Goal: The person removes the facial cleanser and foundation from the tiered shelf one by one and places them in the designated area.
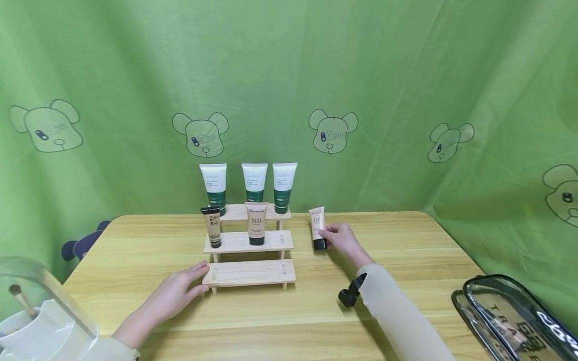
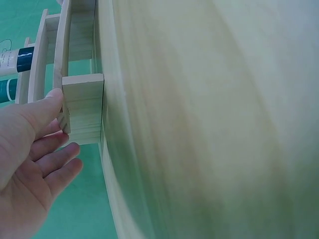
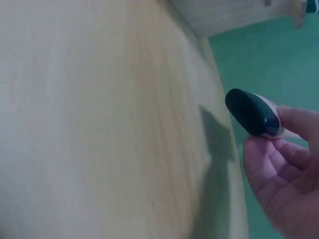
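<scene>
My right hand (image 1: 345, 244) pinches a pale pink BB cream tube (image 1: 318, 223) with a black cap, upright to the right of the stepped wooden stand (image 1: 248, 273). In the right wrist view its black cap (image 3: 249, 113) shows between thumb and fingers, above its shadow on the table. At the stand's lower left corner, my left hand (image 1: 180, 291) grips the end of the lowest board, thumb on one face and fingers around the edge. On the middle step stand another BB cream tube (image 1: 257, 224) and a smaller beige tube (image 1: 212, 228) with black ends.
Three white-and-green tubes (image 1: 255, 183) line the top step. A clear-covered white brush holder (image 1: 36, 326) sits at the near left, and a transparent travel pouch (image 1: 519, 321) lies at the near right. Behind the wooden table (image 1: 384, 301) hangs a green curtain (image 1: 271, 75).
</scene>
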Available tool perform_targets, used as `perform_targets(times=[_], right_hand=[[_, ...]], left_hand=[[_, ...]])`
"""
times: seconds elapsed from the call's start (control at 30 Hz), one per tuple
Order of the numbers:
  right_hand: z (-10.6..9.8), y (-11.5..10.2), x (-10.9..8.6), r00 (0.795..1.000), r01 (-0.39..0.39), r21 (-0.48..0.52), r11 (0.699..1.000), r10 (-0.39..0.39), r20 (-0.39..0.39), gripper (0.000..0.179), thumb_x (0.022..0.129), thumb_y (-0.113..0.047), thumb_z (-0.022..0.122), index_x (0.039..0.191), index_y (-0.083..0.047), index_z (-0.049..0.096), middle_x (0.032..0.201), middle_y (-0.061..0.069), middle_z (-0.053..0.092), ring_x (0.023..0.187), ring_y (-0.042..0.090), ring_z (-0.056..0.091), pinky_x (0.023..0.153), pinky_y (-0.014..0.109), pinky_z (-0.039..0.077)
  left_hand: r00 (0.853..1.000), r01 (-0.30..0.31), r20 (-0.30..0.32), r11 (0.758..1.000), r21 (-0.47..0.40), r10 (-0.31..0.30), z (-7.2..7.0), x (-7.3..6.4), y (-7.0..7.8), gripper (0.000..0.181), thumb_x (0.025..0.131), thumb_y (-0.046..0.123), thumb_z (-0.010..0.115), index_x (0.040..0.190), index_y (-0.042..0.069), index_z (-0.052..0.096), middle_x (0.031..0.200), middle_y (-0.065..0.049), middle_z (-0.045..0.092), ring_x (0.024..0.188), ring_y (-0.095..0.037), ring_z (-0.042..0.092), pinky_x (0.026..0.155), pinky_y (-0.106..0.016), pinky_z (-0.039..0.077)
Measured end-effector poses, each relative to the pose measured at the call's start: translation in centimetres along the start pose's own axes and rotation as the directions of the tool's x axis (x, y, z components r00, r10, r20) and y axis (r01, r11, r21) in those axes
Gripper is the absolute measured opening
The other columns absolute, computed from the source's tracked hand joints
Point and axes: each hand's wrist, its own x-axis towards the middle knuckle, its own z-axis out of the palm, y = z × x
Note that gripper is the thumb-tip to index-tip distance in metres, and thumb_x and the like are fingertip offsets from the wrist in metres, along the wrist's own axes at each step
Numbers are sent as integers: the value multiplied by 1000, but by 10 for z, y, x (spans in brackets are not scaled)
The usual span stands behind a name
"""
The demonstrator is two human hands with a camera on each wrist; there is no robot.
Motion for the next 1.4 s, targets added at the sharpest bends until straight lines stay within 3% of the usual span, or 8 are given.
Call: perform_targets(times=[0.23,0.57,1.4], right_hand=[[0,11,10,995,-99,10,995,99,14,32,90,-13,59,109,13,56,86,20,65,65,19,61,53,24,53],[-2,15,12,988,-152,-8,988,152,38,33,90,-12,59,109,15,56,76,17,64,53,13,57,46,22,52],[-5,12,8,985,-172,-58,983,173,11,33,89,-10,59,114,12,55,82,17,62,56,13,56,48,23,53]], left_hand=[[1000,-8,7,1000,-1,8,1,1,0,48,85,18,65,124,-6,53,132,-20,46,115,-39,47,97,-52,37],[1000,-4,11,1000,0,4,0,3,0,47,85,18,65,124,-5,53,132,-20,46,116,-38,47,97,-51,37],[1000,5,16,1000,-1,-5,-1,1,1,48,85,18,66,124,-5,53,132,-19,46,116,-38,47,97,-51,37]])
